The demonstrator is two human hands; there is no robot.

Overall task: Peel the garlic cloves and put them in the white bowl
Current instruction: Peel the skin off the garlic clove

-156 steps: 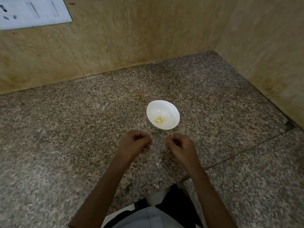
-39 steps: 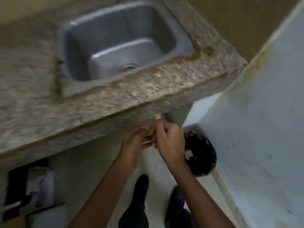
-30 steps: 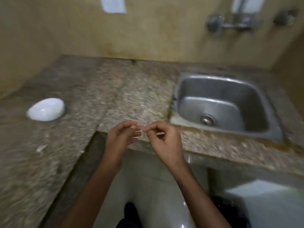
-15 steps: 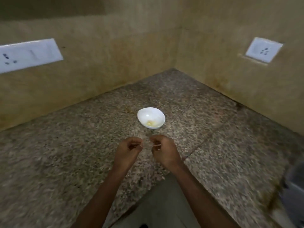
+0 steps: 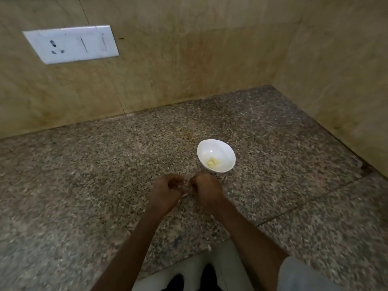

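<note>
Mid-peel, judging by the pose. Held fingertip to fingertip above the granite counter: left hand and right hand, fingers of both curled in, pinching what seems a garlic clove — a pale bit, too small to confirm. Just beyond the knuckles, upright, near but not touching: white bowl, a few peeled cloves at its bottom. Next, probably: strip remaining skin, then a short forward reach and a drop over the rim — light pinch only.

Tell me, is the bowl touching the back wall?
Apart. The head view shows the bowl standing on the counter, with a broad stretch of granite between it and the wall.
</note>
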